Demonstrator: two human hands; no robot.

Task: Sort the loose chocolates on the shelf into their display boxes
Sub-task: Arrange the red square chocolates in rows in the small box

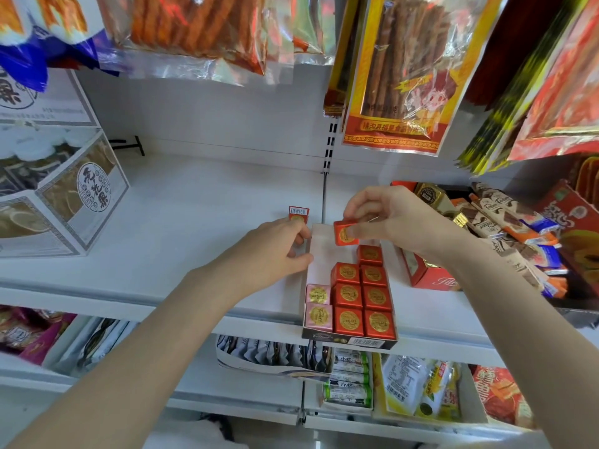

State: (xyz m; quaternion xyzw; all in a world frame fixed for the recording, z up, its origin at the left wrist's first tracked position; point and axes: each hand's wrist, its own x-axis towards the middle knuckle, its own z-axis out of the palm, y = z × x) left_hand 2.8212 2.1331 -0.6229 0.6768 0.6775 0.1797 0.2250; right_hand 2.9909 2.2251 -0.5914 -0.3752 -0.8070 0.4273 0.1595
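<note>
White shop shelving fills the view, and the work sits on the middle shelf [194, 222], near its front edge. Nearest, at that front edge, a shallow display box [350, 340] holds two columns of red chocolates [348, 294] with gold seals and, along its left side, two pink chocolates [319, 315]; the back half of the box shows bare white floor.

Filling the box is the step in hand. Over that bare back half the right hand [389, 218] pinches one red chocolate cube [345, 233] between thumb and fingertips, held just above the rear of the red rows. The left hand [278, 251] is curled against the box's back-left wall, seemingly steadying it — whether it also holds something I cannot tell.

Next, I judge, the cube must be lowered seal-up into the empty slot behind the red rows, squared to its neighbours so the row stays tight.

Farther back, one loose red chocolate [299, 213] stands on the shelf just beyond the left hand — likely the next to be picked up. To the right a red carton [428, 277] sits close beside the box, with a heap of wrapped bars [505, 222] behind it toward the right end; the carton crowds the right wrist. Hanging snack bags [405, 76] overhang the back of the shelf.
</note>
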